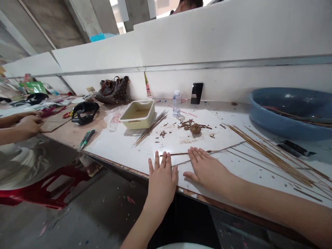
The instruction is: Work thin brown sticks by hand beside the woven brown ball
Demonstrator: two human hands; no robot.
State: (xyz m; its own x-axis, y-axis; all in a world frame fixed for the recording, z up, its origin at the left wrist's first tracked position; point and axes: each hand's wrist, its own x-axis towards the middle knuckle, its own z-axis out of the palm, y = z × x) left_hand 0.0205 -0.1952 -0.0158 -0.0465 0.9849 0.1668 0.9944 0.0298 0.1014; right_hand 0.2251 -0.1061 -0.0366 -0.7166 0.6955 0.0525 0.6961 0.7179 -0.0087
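While both hands lie flat and open, fingers extended and clenching nothing, the right hand [207, 169] rests its fingertips on a thin bamboo stick [176, 154] lying across the white board [116, 152], with the left hand [162, 181] just below it.

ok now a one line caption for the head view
Left hand and right hand lie flat on a white board by a thin stick

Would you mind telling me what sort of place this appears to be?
It looks like a shared handicraft workshop, though I cannot be certain. A long workbench between white partition boards holds bundled thin wooden sticks and a lump of brown clay-like material, while a co-worker's hands work further along.
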